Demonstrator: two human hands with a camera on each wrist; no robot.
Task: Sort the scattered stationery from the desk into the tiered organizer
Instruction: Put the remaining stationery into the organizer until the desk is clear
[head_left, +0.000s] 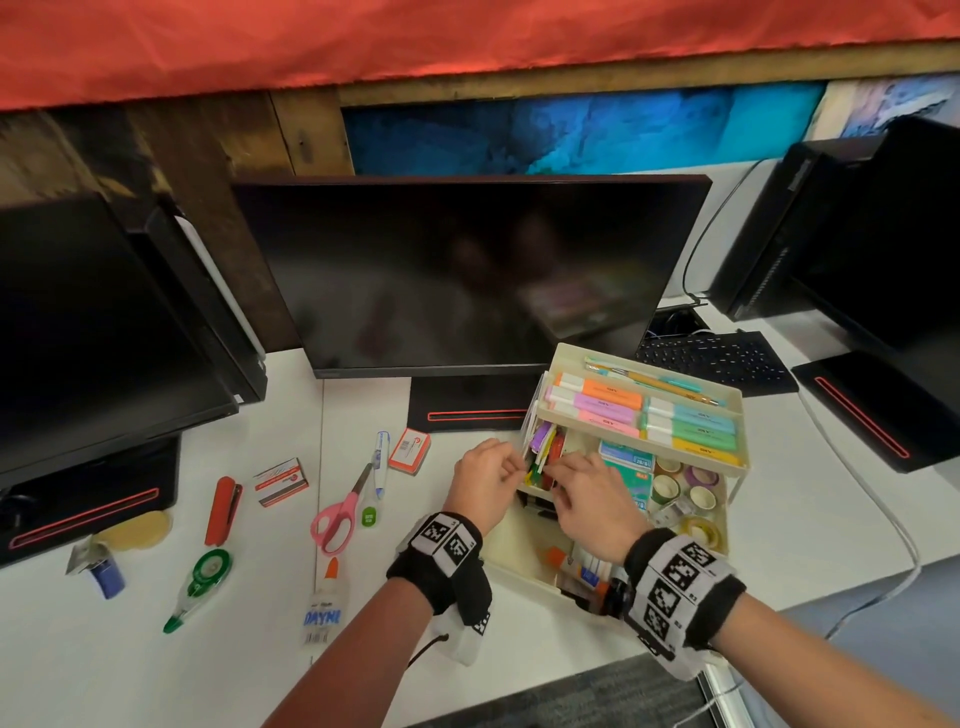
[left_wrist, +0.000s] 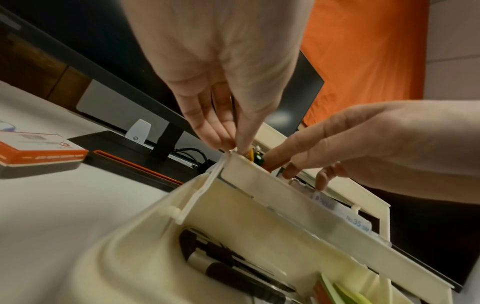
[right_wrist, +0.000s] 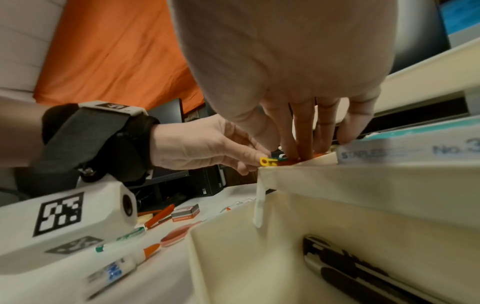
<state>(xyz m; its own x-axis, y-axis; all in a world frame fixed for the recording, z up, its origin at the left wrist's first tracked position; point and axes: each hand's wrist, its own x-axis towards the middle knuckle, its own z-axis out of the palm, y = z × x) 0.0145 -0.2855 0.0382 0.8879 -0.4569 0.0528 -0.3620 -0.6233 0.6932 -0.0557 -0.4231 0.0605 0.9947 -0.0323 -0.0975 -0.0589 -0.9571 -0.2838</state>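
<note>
Working left to right, you have the loose stationery well off to the left of your fingers: the red stapler (head_left: 222, 510), the green correction tape (head_left: 200, 582), the pink-handled scissors (head_left: 340, 512) and the glue bottle (head_left: 324, 603). All of it lies on the white desk (head_left: 156, 649), not yet sorted.

Your left hand (head_left: 485, 480) has its fingers curled, the fingertips (left_wrist: 228, 142) pinching at the left end corner of the tiered organizer (head_left: 524, 566), at its middle tier. Whether they grip the rim itself or a thin card there, I cannot tell.

Just right of that, your right hand (head_left: 589, 493) reaches into the same end compartment, fingers (right_wrist: 303, 142) extended down and pressing on small coloured plastic pieces (right_wrist: 270, 161), yellow and green; they look like clips, though that is a guess.

These pieces should be light, stiff and smooth, so they will likely slip or spring up when pushed. Take them by the flat sides, between thumb and forefinger. The organizer is probably light thin plastic too, so steady its rim while you press.
</note>
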